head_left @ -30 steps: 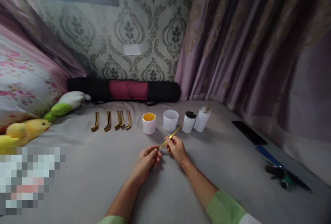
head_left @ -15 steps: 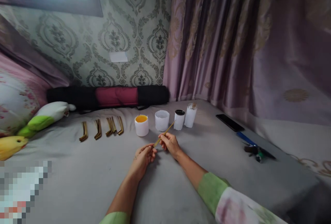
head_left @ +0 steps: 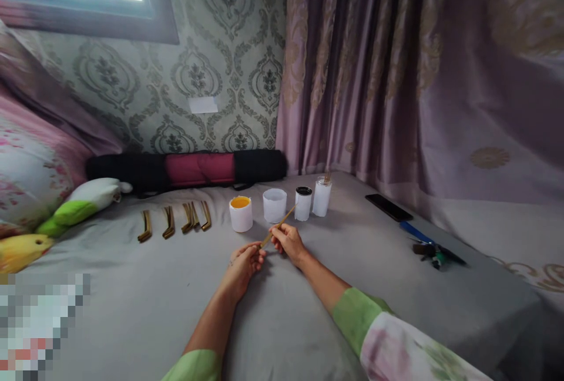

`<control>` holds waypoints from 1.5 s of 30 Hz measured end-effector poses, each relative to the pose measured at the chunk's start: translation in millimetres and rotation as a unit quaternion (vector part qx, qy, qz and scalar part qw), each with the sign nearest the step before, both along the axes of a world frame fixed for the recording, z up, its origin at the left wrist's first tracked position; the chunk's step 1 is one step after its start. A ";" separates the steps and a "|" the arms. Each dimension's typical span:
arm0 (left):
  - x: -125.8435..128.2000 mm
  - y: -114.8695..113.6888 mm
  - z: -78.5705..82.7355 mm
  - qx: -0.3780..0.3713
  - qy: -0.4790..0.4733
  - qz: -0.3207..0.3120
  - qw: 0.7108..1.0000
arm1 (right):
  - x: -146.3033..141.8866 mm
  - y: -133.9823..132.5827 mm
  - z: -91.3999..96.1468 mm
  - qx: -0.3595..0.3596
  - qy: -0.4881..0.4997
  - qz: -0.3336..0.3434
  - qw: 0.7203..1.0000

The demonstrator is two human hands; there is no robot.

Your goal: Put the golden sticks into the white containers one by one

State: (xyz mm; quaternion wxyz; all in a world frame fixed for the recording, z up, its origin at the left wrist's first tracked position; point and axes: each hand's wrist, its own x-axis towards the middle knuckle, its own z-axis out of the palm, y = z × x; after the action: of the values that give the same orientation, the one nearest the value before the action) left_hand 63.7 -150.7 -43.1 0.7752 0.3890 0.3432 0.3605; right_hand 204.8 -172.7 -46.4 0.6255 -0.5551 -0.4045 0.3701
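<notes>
A thin yellowish-brown strip (head_left: 288, 214) runs slantwise between my hands, its free tip pointing up and right toward the cups. My left hand (head_left: 245, 262) is closed, pinching the lower end between thumb and fingers. My right hand (head_left: 288, 241) grips the strip higher up, also closed. Just beyond them stand a white cup with orange contents (head_left: 241, 218), a translucent white cup (head_left: 274, 208), a white-wrapped container with a dark top (head_left: 302, 205) and a taller white container (head_left: 322, 199) with thin sticks poking out.
Several bent golden-brown strip bundles (head_left: 168, 222) lie in a row on the grey sheet (head_left: 176, 310). A black phone (head_left: 388, 208) and a blue-handled tool (head_left: 416, 233) lie to the right. Plush toys (head_left: 86, 202) are at left; a black and maroon roll (head_left: 200, 169) lies along the wall.
My view has tilted up slightly, showing more of the window. Both hands keep their hold on the strip, almost unmoved.
</notes>
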 end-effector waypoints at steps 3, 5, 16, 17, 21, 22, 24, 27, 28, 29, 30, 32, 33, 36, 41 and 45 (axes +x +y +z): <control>0.7 -1.4 1.9 0.000 0.000 0.004 1.000 | 0.6 -0.6 0.6 0.002 0.003 0.003 1.000; 1.0 -2.1 2.8 0.001 0.004 0.006 1.000 | 1.0 -0.9 0.9 0.002 0.005 0.003 1.000; -0.3 -5.6 4.6 0.016 0.009 0.002 1.000 | 4.2 -4.0 7.2 0.011 0.027 -0.025 0.999; -0.1 -6.1 5.0 0.016 0.012 0.003 1.000 | 6.0 -5.1 9.6 0.013 0.028 -0.030 0.999; 1.0 -7.8 6.7 0.018 0.026 0.006 0.999 | 20.8 -11.0 21.9 0.021 0.026 -0.049 0.998; 1.1 -8.3 7.2 0.019 0.027 0.004 0.999 | 26.3 -12.6 25.2 0.023 0.024 -0.055 0.998; 1.2 -9.4 8.2 0.020 0.031 0.002 0.999 | 38.1 -15.6 31.6 0.029 0.019 -0.067 0.997; 1.4 -11.3 9.7 0.021 0.038 0.006 0.999 | 55.1 -19.2 40.2 0.039 0.017 -0.084 0.996; 1.5 -11.8 10.0 0.021 0.039 0.006 0.999 | 59.8 -20.2 42.9 0.044 0.018 -0.090 0.995; 1.7 -12.3 10.3 0.020 0.039 0.004 0.999 | 63.9 -20.9 45.4 0.049 0.020 -0.094 0.994; 1.9 -12.7 10.5 0.020 0.039 0.004 0.999 | 67.3 -21.6 47.8 0.054 0.022 -0.097 0.994; 2.2 -13.2 11.1 0.019 0.042 0.005 0.999 | 72.4 -22.5 52.1 0.061 0.026 -0.096 0.993; 2.3 -13.5 11.4 0.017 0.042 0.003 0.999 | 74.2 -22.8 54.0 0.062 0.030 -0.092 0.993; 2.5 -14.1 12.2 0.010 0.051 0.004 0.999 | 77.2 -23.3 58.0 0.052 0.048 -0.075 0.995; 1.3 -14.0 10.6 0.015 0.058 0.010 0.998 | 78.7 -22.9 61.8 0.017 0.123 -0.034 0.992; -1.0 -14.7 10.7 0.007 0.052 -0.003 0.999 | 78.5 -20.3 64.2 0.000 0.177 -0.007 0.984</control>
State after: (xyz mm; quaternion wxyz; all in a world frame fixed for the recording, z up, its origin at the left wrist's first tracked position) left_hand 62.7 -165.4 -32.4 0.7549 0.4137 0.3788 0.3397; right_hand 283.3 -193.0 17.8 0.6893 -0.4839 -0.2839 0.4583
